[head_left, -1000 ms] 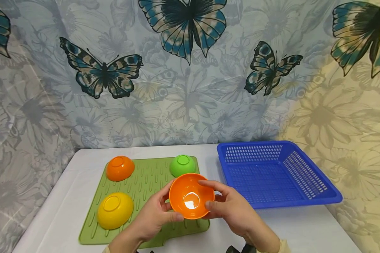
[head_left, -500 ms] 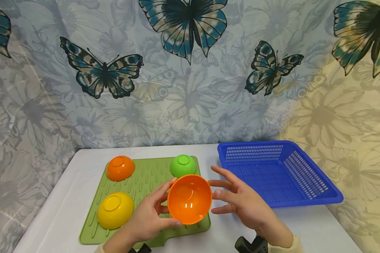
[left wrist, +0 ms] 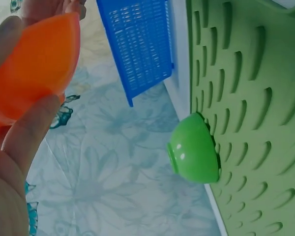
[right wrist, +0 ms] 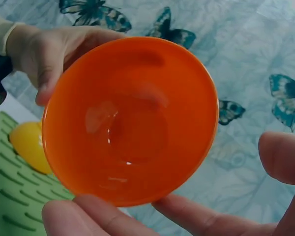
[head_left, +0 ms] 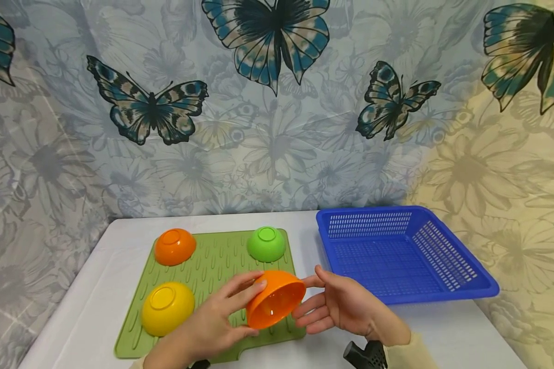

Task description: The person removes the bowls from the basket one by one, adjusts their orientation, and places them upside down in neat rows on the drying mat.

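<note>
An orange bowl (head_left: pixel 279 302) is held up over the front part of the green mat, tipped on its side with its mouth toward the right. My left hand (head_left: pixel 214 315) grips it from the left, fingers over the outer wall and thumb low near the rim. The right wrist view looks straight into the glossy inside of the orange bowl (right wrist: pixel 132 118). My right hand (head_left: pixel 346 307) is on the bowl's other side, palm turned inward, its extended fingertips right at the rim and the thumb standing apart. In the left wrist view the outside of the orange bowl (left wrist: pixel 39 64) shows between the left fingers.
Upside down on the ridged green mat (head_left: pixel 221 251) sit a second orange bowl (head_left: pixel 175 247), a yellow bowl (head_left: pixel 168 308) and a green bowl (head_left: pixel 266 244). A blue plastic basket (head_left: pixel 392 300) stands at the right on the white table (head_left: pixel 300 220), before a butterfly-print cloth (head_left: pixel 277 154).
The right hand let go of the bowl, drew off to the right, then came back with its palm turned. My left hand has tilted the bowl from facing me toward the right.
</note>
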Demonstrator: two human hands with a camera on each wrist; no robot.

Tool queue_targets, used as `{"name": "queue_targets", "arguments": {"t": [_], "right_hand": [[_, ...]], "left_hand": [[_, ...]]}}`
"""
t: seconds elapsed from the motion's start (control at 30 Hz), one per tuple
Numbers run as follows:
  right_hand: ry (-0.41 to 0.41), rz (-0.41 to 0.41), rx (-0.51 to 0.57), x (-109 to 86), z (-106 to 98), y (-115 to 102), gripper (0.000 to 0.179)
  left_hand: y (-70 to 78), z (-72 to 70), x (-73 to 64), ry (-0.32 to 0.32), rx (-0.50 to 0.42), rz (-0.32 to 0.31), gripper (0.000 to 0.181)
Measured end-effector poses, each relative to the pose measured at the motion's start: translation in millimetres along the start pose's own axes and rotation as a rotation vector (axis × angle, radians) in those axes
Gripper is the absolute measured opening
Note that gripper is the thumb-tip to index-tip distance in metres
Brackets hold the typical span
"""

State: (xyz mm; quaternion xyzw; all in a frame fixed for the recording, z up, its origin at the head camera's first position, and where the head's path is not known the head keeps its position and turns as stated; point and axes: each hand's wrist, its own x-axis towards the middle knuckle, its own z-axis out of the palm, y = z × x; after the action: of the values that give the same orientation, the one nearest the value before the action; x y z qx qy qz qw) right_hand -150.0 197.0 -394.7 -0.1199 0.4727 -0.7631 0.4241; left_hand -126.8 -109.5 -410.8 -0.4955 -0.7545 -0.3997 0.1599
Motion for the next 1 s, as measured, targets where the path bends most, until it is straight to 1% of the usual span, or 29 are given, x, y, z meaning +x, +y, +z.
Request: {"name": "queue_targets", "arguments": {"t": [0.07,0.13,0.17,0.23,0.3,0.33,0.37,0.4,0.5,0.57,0.6,0.7,0.8,1.0], "right_hand": [[0.012,0.017,-0.010,1.8,-0.2,0.5,0.057],[0.021,0.033,-0.028,3.6,0.0,0.6,0.056],[0.029,0.040,-0.037,4.4,0.4,0.6,0.054],[0.050,0.051,-0.060,5.9,1.4,0.6,0.049],[0.076,0.056,-0.087,7.2,2.8,0.9,0.045],[0.090,0.056,-0.102,7.8,3.6,1.1,0.042],[0.102,0.052,-0.122,8.4,4.6,1.2,0.040],[0.111,0.050,-0.140,8.9,5.4,1.3,0.039],[0.129,0.036,-0.196,10.2,7.7,1.6,0.034],[0.142,0.032,-0.230,11.0,9.1,2.2,0.030],[0.152,0.033,-0.243,11.3,9.7,2.7,0.029],[0.191,0.032,-0.290,12.5,11.6,4.9,0.026],[0.236,0.034,-0.315,13.3,13.1,7.9,0.026],[0.284,0.026,-0.299,15.5,13.5,13.1,0.023]], "left_hand": [[0.9,0.6,0.0,-0.026,0.076,0.036,0.096],[2.1,1.7,0.2,-0.048,0.127,0.081,0.094],[2.6,2.2,0.5,-0.054,0.156,0.109,0.089],[3.4,4.0,1.5,-0.054,0.206,0.180,0.071],[3.7,5.9,2.3,-0.045,0.246,0.254,0.049],[3.5,6.8,2.7,-0.042,0.262,0.286,0.041],[3.3,7.6,3.0,-0.043,0.278,0.316,0.037],[3.2,8.3,3.0,-0.053,0.280,0.334,0.037],[3.1,9.5,2.8,-0.097,0.293,0.361,0.047],[3.2,10.3,3.1,-0.128,0.291,0.371,0.050],[3.4,11.0,3.2,-0.141,0.289,0.374,0.048],[3.0,13.3,4.0,-0.149,0.312,0.395,0.039],[3.2,15.8,4.0,-0.170,0.319,0.390,0.037],[3.7,17.5,2.8,-0.201,0.334,0.377,0.037]]}}
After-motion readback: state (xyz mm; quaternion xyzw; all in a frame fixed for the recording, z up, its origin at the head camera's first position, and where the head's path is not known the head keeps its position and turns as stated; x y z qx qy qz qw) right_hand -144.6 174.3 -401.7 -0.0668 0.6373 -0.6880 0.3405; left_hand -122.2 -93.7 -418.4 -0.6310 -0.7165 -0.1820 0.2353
